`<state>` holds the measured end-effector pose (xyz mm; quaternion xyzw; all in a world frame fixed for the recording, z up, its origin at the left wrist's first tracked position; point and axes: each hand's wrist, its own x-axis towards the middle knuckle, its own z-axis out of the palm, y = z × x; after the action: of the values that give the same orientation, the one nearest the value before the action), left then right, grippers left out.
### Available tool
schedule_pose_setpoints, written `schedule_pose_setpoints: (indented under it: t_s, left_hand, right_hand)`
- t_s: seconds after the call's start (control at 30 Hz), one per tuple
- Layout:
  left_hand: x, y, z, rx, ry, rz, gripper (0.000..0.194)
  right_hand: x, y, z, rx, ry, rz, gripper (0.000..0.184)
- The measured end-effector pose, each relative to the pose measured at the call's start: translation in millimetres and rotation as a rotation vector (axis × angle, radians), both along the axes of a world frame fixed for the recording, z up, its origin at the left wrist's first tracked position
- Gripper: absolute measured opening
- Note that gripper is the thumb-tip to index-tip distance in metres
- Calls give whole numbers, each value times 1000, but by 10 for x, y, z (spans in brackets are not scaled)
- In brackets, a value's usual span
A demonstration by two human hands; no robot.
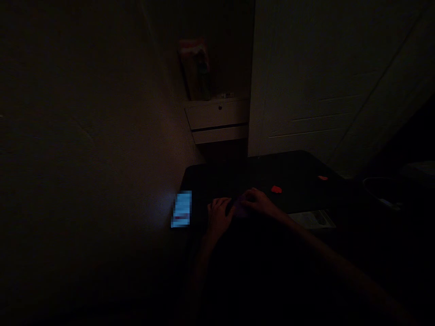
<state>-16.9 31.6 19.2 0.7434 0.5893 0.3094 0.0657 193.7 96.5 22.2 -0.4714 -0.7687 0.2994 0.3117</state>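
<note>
The scene is very dark. Over the dark table (220,179), a small purple thing (240,208) lies between my two hands; it looks thin and soft, but its kind does not show. My right hand (260,201) has its fingers bent together on the far right side of the purple thing. On the other side is my left hand (220,216), its fingers curved and lowered toward the table, the thumb near the purple thing. Whether the left fingers grip anything is lost in the shadow. Beyond my right hand lies a small red piece (276,189).
At the table's left edge, a lit screen (181,209) glows beside the wall. Another reddish piece (322,178) lies far right. A clear flat packet (312,220) sits past my right forearm. Behind stand a pale drawer unit (217,117) and a picture-covered box (196,70); a round bin (380,188) is at right.
</note>
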Motion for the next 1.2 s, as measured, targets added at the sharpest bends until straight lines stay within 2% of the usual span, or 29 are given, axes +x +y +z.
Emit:
schedule_pose_setpoints:
  t_s: [0.07, 0.13, 0.23, 0.33, 0.63, 0.73, 1.2]
  left_hand:
    - [32, 55, 17, -30, -122, -17, 29]
    - [66, 132, 31, -87, -329, -39, 30]
    - [103, 264, 39, -195, -650, -103, 29]
    - [107, 356, 23, -243, -839, -138, 32]
    - [84, 370, 7, -349, -886, -173, 31]
    - [76, 389, 18, -324, -917, -184, 32]
    - [73, 407, 0, -261, -976, -83, 26]
  right_hand:
    - [-7, -21, 21, -74, 162, -2, 28]
    - [-22, -58, 55, -131, 276, -1, 31]
    - [-53, -113, 109, -163, 379, -27, 34]
    - [-89, -144, 138, -167, 452, -30, 33]
    - [-104, -129, 54, -151, 462, -68, 29]
    - [-96, -108, 27, -143, 473, -84, 29]
    - [-123, -150, 83, -165, 468, -132, 31]
